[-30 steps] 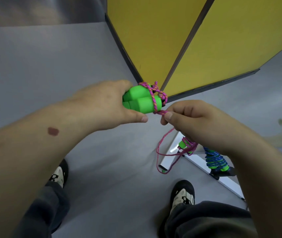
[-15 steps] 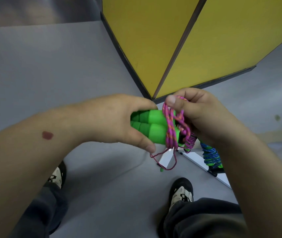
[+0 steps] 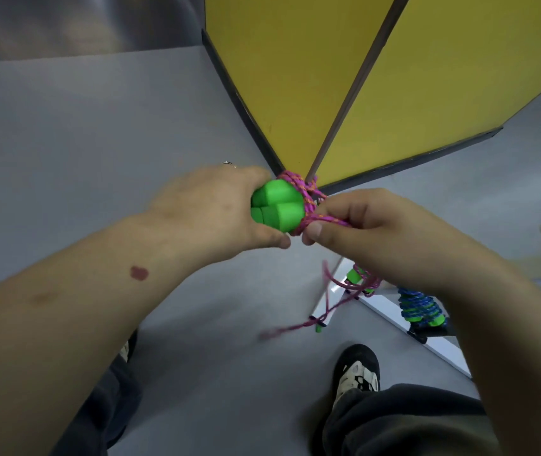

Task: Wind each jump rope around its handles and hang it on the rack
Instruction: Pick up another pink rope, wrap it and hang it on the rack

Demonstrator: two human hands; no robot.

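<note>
left hand (image 3: 210, 209) — fingers curled round green handles (image 3: 275, 205), frame centre | right hand (image 3: 358, 225) — pinching pink rope (image 3: 325, 220) just right | loose end dangles lower centre

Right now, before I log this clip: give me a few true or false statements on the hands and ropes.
1. The left hand grips the green handles. True.
2. The right hand is empty. False: it pinches the pink rope.
3. The pink rope is fully wound. False: a loose length hangs below.
4. A blue rope sits wound on the rack. True.
</note>
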